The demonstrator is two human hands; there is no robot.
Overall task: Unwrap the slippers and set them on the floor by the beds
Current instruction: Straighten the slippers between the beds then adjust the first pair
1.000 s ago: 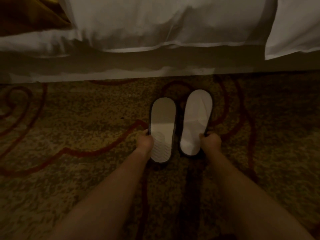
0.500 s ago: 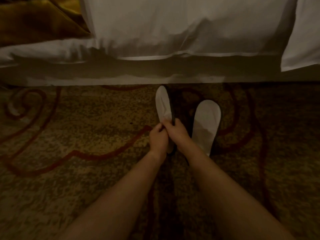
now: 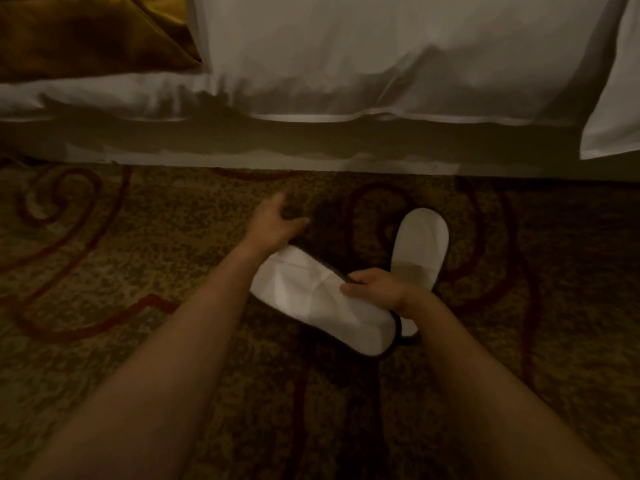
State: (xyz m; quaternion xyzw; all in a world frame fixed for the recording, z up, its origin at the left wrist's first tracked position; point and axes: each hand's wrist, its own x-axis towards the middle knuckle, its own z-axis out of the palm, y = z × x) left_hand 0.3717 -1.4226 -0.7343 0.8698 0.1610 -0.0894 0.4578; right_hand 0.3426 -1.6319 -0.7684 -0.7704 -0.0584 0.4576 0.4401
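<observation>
Two white slippers with dark edging are on the patterned carpet in front of a bed. One slipper (image 3: 420,249) lies flat at the right, its toe pointing at the bed. The other slipper (image 3: 318,299) is turned crosswise, lifted at a slant, and my right hand (image 3: 375,289) grips its far edge near the middle. My left hand (image 3: 273,225) hovers above the carpet just past that slipper's left end, fingers spread, holding nothing.
The bed's white duvet (image 3: 381,64) overhangs the top of the view, with the bed base (image 3: 311,147) below it. A gold-brown bed runner (image 3: 86,32) is at the top left. Brown carpet (image 3: 121,271) with red swirls spreads to the left and right.
The left slipper, held on edge by both hands half a second ago, now lies crosswise in my right hand alone. My left hand has let go and moved left and forward.
</observation>
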